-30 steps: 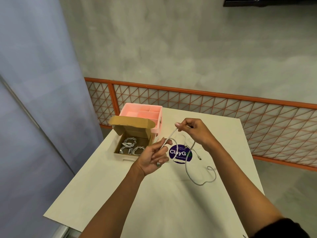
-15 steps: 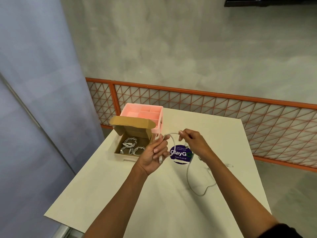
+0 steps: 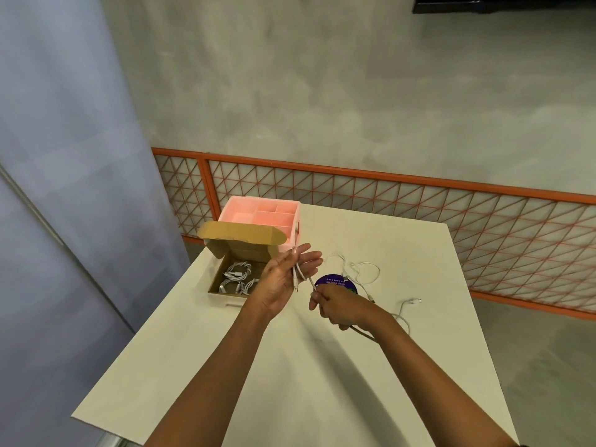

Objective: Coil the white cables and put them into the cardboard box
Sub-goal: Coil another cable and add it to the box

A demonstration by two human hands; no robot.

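Where a blue-grey panel [image 3: 64,175] fills the left of the frame, the white table [image 3: 290,391] begins just to its right and runs toward the lower right. At the table's upper left corner sits the cardboard box [image 3: 225,293], its lid flap raised, with several coiled cables [image 3: 238,279] already lying inside. A pink organiser [image 3: 263,217] stands directly behind the box, touching or nearly touching the flap.

Right of the box, near the frame's centre, the left hand [image 3: 283,280] is held palm up with its fingers straight and spread. A white cable [image 3: 304,275] is draped over those fingers, and its plug end hangs down below the palm. Whether the thumb presses on it cannot be told.

Lower and to the right, the right hand [image 3: 338,304] pinches the same cable between thumb and curled fingers. From there the cable passes under the wrist and curves across the table to its far end at the right.

Just behind the right hand lies a round purple sticker [image 3: 335,283], and beyond it a loose cable [image 3: 367,269] sprawls in an open loop on the tabletop. An orange lattice railing [image 3: 435,204] runs behind the table to the right edge.
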